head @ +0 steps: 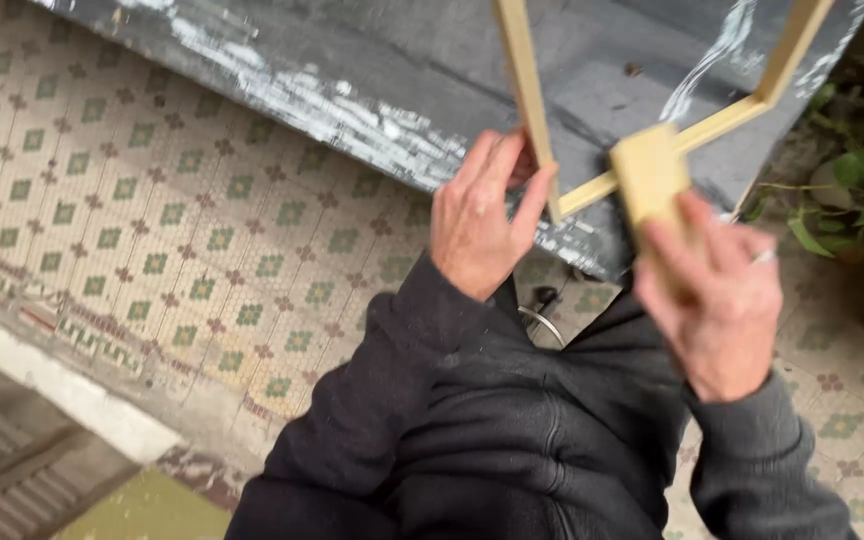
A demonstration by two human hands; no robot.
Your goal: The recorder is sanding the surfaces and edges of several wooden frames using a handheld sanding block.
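- Wooden frame [652, 130], pale yellow: left hand [477, 225] is closed around one slat near its corner.
- Right hand [717, 300]: grips a yellow block [649, 175], apparently pressed against the frame.
- Dark counter [402, 70] behind.

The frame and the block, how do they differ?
The frame is thin open strips joined at corners; the block is one solid, wider piece. The frame lies over the grey board and runs out of view; the block is short and seen whole. The left hand pinches the frame; the right hand holds the block. Both are pale yellowish.
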